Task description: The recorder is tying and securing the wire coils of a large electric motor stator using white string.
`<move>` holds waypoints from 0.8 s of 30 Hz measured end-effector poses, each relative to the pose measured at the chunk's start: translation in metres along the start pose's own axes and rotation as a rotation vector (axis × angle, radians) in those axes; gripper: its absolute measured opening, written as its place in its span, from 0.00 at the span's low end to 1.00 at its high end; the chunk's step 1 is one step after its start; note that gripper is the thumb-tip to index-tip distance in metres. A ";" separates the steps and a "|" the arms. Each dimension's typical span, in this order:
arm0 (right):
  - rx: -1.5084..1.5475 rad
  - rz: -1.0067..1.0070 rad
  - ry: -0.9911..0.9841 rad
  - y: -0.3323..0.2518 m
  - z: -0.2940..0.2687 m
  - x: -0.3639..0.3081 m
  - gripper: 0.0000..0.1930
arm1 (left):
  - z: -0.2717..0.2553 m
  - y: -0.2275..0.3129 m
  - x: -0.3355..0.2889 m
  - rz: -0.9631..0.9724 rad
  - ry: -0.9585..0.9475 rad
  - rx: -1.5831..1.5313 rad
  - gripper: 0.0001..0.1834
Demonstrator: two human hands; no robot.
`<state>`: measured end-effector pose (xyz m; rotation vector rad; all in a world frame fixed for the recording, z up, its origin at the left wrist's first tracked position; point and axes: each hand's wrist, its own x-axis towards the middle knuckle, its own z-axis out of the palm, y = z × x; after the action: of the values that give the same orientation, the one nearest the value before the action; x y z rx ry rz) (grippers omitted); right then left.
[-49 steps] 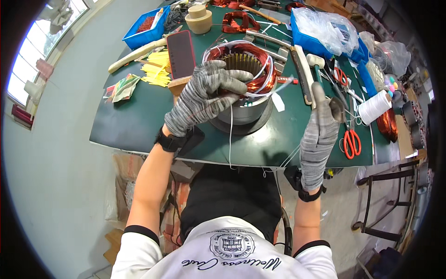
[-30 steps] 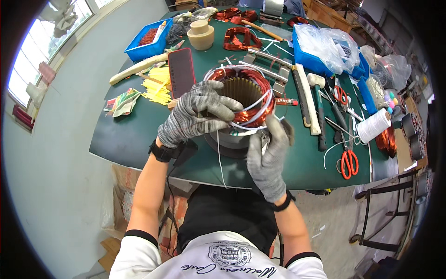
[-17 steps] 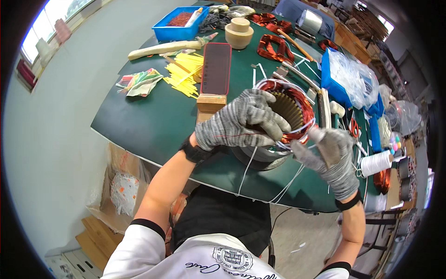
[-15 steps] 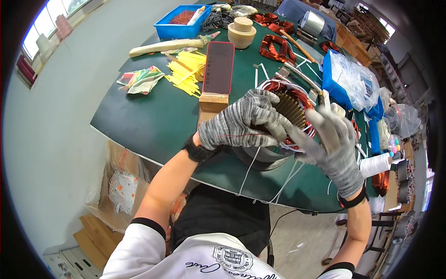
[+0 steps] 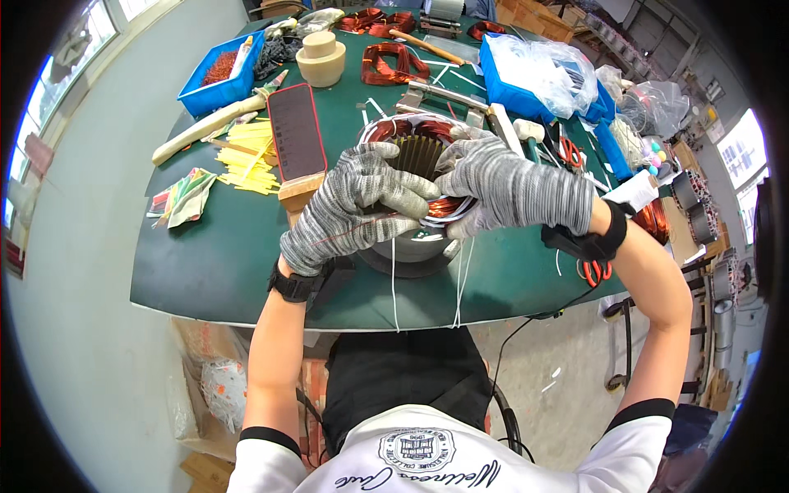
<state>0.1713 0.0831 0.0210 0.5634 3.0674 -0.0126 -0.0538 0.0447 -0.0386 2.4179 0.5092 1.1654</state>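
Note:
A motor stator [image 5: 417, 154] with copper windings and white lacing cord stands upright near the table's front edge. My left hand [image 5: 357, 201], in a grey striped glove, is closed over the near left part of its winding rim, fingertips and thumb drawn together. A thin red strand lies across that glove. On the right side, my gloved right hand [image 5: 501, 181] grips the rim, with fingers at the inner edge and thumb low on the outside. White cords [image 5: 462, 279] hang down from the near side. Both hands hide parts of the winding.
A phone [image 5: 296, 131] leans on a wooden block left of the stator, beside yellow strips [image 5: 249, 154]. Farther back are a blue bin [image 5: 220, 97], a cream stepped cylinder [image 5: 320, 64] and copper coils [image 5: 393, 66]. Mallet [image 5: 530, 131], scissors [image 5: 569, 152] and another blue bin [image 5: 516, 97] lie right.
My right hand has come in from beside the stator and closed on its right rim. The left hand stays on the near left rim. The whole view has shifted.

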 end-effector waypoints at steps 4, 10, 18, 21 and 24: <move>0.012 -0.070 0.074 -0.002 0.004 0.000 0.22 | -0.001 0.006 0.001 -0.008 0.018 -0.011 0.06; 0.143 0.000 0.235 -0.008 -0.002 -0.007 0.33 | 0.001 0.011 0.002 -0.029 0.048 -0.029 0.07; 1.473 -0.145 1.239 -0.053 0.028 -0.077 0.08 | -0.001 0.012 0.002 -0.030 0.058 0.007 0.06; 1.268 0.327 1.221 -0.088 0.078 -0.095 0.05 | -0.002 0.014 0.001 -0.056 0.039 -0.023 0.05; 0.213 0.503 0.857 -0.085 0.123 -0.077 0.11 | 0.003 0.009 0.000 -0.059 0.026 -0.017 0.06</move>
<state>0.2155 -0.0253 -0.0998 1.7401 3.5875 -0.1169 -0.0497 0.0362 -0.0360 2.3600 0.5730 1.1735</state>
